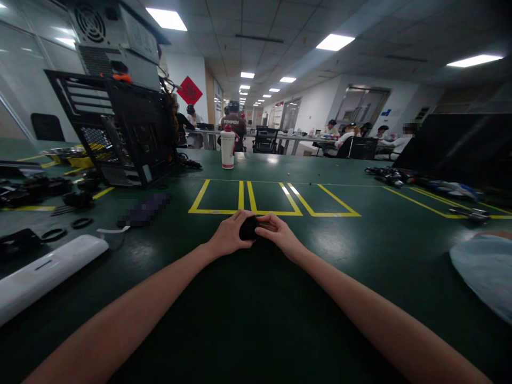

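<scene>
A small black rounded object [248, 228] is held between my two hands, just short of the yellow tape marks; its exact kind cannot be made out. My left hand [229, 234] curls round its left side, with the thumb below and the fingers over the top. From the right, my right hand [277, 232] pinches the object's edge between thumb and fingers. Part of its surface is hidden behind the fingers. Under both forearms lies the dark green tabletop [248, 309].
Yellow tape outlines [246, 212] lie beyond my hands. An open black computer case [132, 133] stands at left, near a white power strip [52, 272] and black rings [54, 234]. A white tumbler [228, 149] stands farther back. At right are a pale bag [484, 272] and black parts [386, 175].
</scene>
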A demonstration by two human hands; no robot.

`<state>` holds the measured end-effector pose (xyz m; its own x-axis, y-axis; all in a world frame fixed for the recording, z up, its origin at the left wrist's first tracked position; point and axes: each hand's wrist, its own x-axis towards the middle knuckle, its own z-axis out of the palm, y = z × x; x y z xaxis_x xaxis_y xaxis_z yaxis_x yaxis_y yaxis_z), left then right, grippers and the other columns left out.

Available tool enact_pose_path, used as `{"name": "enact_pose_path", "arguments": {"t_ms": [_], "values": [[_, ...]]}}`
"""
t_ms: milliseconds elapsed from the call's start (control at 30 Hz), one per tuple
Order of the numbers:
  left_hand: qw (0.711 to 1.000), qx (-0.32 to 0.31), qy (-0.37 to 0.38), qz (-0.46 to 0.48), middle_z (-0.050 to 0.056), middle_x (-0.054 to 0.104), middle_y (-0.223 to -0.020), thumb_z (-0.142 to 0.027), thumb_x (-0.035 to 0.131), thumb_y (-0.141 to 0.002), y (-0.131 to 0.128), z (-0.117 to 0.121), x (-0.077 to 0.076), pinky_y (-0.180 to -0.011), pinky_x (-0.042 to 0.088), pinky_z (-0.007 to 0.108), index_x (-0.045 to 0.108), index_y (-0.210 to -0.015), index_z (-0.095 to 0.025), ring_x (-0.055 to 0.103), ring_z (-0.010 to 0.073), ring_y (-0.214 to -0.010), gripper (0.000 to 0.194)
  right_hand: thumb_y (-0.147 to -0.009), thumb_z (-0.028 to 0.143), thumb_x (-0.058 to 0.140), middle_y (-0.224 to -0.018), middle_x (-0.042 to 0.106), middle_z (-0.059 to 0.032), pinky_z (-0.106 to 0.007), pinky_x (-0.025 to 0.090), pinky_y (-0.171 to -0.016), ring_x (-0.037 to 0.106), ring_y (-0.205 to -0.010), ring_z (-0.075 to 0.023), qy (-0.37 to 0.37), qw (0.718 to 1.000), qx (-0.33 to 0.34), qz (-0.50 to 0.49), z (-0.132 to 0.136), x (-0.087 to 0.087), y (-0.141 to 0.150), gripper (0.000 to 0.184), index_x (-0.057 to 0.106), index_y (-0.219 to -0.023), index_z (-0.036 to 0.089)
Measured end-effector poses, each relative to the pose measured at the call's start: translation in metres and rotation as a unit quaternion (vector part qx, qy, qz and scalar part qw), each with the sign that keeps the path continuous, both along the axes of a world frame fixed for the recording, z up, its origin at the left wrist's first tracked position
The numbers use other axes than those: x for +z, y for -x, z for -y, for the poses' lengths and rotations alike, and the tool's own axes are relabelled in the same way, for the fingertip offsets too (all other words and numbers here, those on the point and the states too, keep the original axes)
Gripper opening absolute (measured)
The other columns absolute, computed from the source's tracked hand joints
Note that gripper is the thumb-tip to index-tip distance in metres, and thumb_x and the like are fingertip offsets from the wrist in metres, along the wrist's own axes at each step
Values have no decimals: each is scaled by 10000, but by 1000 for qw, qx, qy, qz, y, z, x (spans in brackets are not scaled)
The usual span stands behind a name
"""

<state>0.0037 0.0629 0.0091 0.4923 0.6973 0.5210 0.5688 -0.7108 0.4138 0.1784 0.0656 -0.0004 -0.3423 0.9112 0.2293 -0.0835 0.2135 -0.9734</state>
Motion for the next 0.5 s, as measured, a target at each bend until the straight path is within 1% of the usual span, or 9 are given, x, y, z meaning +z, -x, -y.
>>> {"name": "enact_pose_path", "arguments": {"t_ms": [67,167,267,400,500], "values": [[1000,2,0,1,8,476,-1082,-236,649,-630,0,0,0,-850,419,360,365,-1151,-261,503,212,-987,593,-643,275,655,-925,591,-11,-347,444,-846,573,-892,-150,-10,1000,-22,13,-2,-1,0,246,544,-847,193],[1000,4,1,-1,13,477,-1083,-245,654,-628,1,-1,-1,-846,420,365,366,-1149,-252,505,213,-977,595,-665,295,636,-970,587,-31,-361,430,-863,562,-906,-156,-10,998,-38,41,-5,-1,-1,286,554,-918,191],[1000,1,1,-2,13,474,-1094,-242,651,-630,1,-1,-1,-854,413,365,363,-1155,-255,500,213,-989,599,-681,293,619,-1002,585,-48,-375,414,-883,560,-916,-161,10,998,-24,57,-5,-1,-1,312,552,-968,188],[1000,0,0,0,11,477,-1088,-222,651,-618,1,-1,-1,-859,410,361,365,-1154,-259,497,215,-1001,609,-606,219,676,-986,580,-22,-362,428,-871,572,-912,-155,12,1000,4,9,-1,-1,1,336,529,-907,200],[1000,0,1,-1,13,474,-1093,-224,649,-621,0,0,-1,-853,414,364,361,-1158,-261,500,217,-998,610,-605,234,680,-992,573,-15,-345,442,-853,569,-924,-154,3,1000,8,-4,0,-2,1,316,516,-874,201]]}}
